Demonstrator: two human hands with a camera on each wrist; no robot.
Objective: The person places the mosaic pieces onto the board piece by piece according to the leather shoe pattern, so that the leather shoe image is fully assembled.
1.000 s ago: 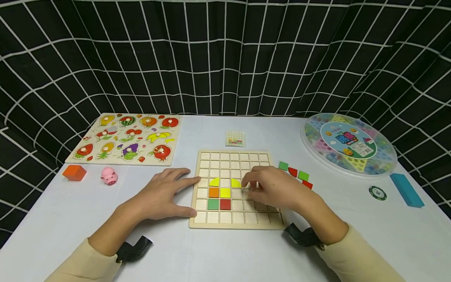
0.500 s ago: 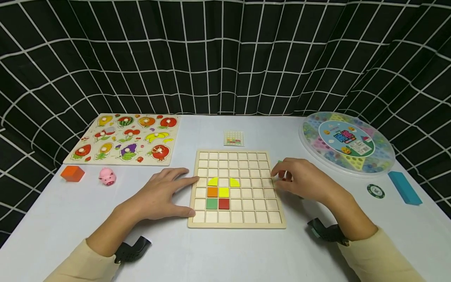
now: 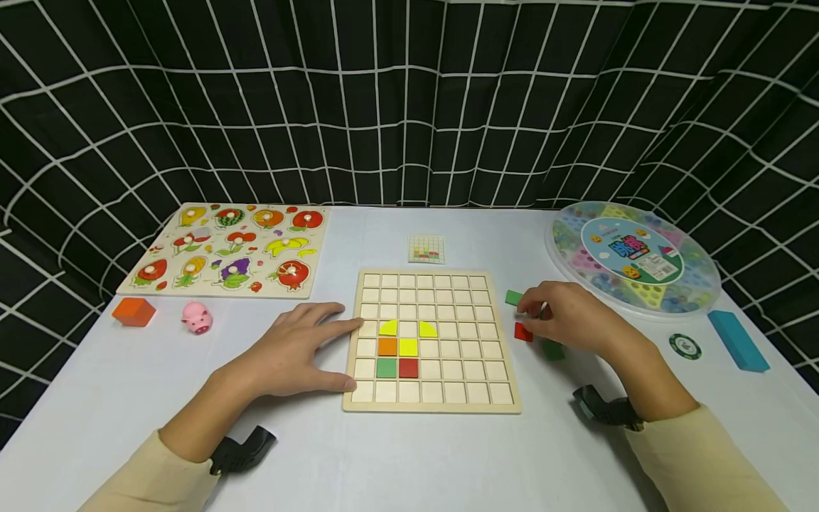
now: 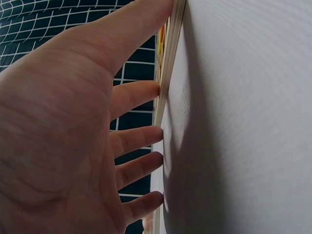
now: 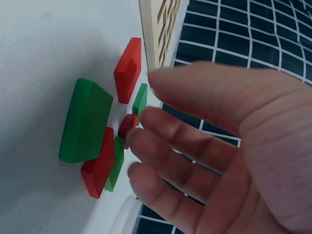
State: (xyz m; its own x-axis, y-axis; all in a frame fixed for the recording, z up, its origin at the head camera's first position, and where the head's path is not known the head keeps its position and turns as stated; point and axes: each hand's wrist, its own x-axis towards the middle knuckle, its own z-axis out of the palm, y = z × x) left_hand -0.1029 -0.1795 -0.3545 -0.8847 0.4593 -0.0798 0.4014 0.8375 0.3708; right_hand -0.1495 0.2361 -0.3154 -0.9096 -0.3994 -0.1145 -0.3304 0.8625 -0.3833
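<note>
We see a black curtain [image 3: 409,107] with a white grid standing behind the table and wrapping round both sides. Its lines bow and bend where the fabric ripples, and its lower edge meets the table's far side. Before us, the table [image 3: 422,462] has a plain white top. Soft light falls across it, leaving blurred shadows.

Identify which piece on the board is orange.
The orange square, directly left of the yellow square and above the green square; the others on the board are yellow, green or red.
</note>
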